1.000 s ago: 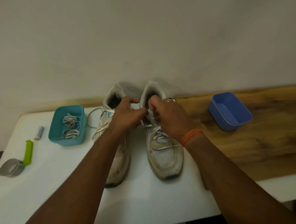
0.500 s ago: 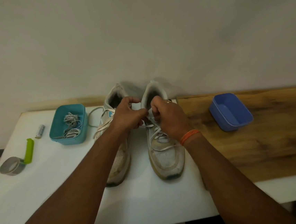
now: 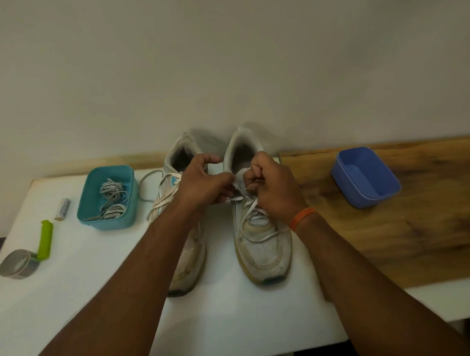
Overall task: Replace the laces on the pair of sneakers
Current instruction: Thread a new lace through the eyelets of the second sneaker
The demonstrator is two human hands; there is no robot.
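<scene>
Head view: right sneaker [image 3: 263, 241] mid-tabletop [image 3: 67, 294], beside left sneaker [image 3: 187, 248]. Left hand [image 3: 203, 186], right hand [image 3: 275, 188] — each grip pinching white lace [image 3: 252, 209] near tongue. Lace limp, light, likely snaggy — best held near tip.

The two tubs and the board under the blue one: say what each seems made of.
Teal tub and blue tub: probably plastic, with smooth matte walls, rounded corners and uniform colour. Board: looks like wood, brown with dark streaky grain.
</scene>
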